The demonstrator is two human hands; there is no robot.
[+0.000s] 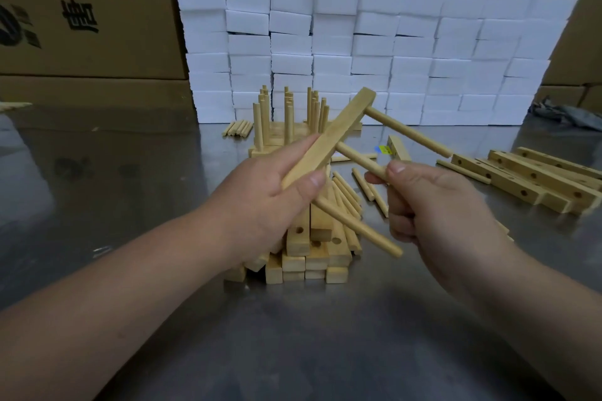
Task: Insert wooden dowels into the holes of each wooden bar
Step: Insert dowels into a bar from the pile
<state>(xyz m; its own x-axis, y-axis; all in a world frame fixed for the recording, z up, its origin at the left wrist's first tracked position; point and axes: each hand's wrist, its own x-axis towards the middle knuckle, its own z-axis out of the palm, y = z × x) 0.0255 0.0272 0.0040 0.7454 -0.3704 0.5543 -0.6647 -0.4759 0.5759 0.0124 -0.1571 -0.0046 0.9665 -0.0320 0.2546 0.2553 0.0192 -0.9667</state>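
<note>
A white wall of stacked foam blocks closed the far edge of the grey, reflective metal bench, with brown printed cardboard cartons behind and beside it. Bare bench surface stretched wide on the left and along the near side. The right was taken up by a row of pale drilled wooden bars.

Both forearms reached in from the near edge, above a pile of undowelled wooden bars and loose round dowels. The left hand gripped the near end of a pale square wooden bar, thumb on top, holding it slanted up and away in the air. Three dowels stuck out of it to the right. The right hand pinched the middle dowel between thumb and forefinger, other fingers curled. Behind stood a stack of finished bars with upright dowels.
</note>
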